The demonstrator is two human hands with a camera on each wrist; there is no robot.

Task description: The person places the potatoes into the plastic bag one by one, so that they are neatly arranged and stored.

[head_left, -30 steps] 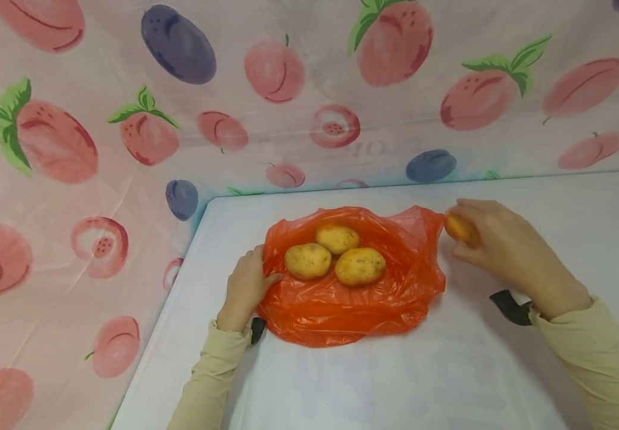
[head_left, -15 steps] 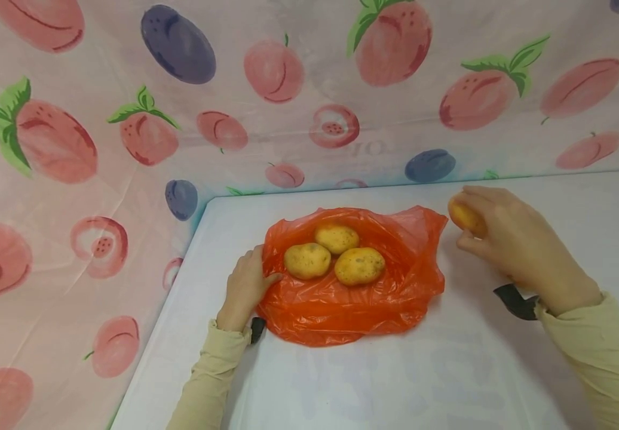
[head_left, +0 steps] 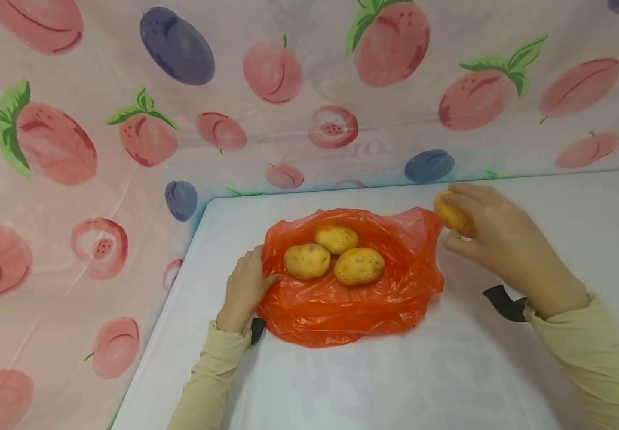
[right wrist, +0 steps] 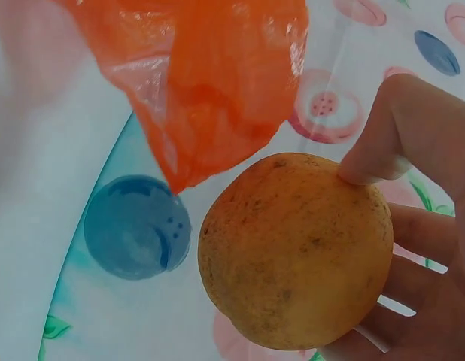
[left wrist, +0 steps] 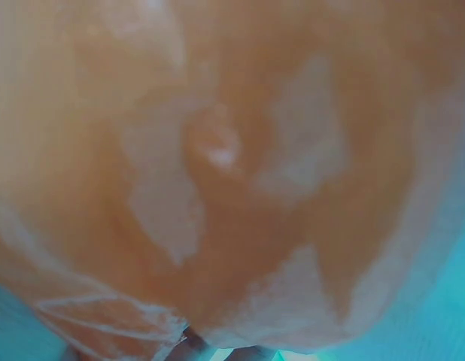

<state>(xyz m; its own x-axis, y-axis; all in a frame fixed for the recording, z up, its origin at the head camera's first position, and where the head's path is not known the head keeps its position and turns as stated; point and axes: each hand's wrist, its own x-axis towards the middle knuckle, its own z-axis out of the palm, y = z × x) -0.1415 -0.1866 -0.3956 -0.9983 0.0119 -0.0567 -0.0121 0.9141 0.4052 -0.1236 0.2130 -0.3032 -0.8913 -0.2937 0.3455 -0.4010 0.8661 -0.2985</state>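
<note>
An orange-red plastic bag [head_left: 342, 316] lies spread on the white table, its mouth toward the top. Three potatoes sit in it: a left potato [head_left: 306, 261], a back potato [head_left: 336, 239] and a right potato [head_left: 359, 267]. My left hand [head_left: 245, 289] grips the bag's left edge, thumb on the inner side. In the left wrist view the bag [left wrist: 240, 188] fills nearly everything, blurred. Beyond the bag's right corner, my right hand [head_left: 495, 230] holds a fourth potato [head_left: 453, 214] off the table. The right wrist view shows thumb and fingers round this potato [right wrist: 296, 252].
The white table [head_left: 385, 388] extends in front of the bag and to its right. A fruit-printed cloth [head_left: 288, 137] stands behind the table and along its left side. A dark strap piece [head_left: 505, 303] hangs at the right wrist.
My right hand moved the held potato slightly away to the right and back, then left toward the bag's right corner. The left hand and the bag stay nearly still.
</note>
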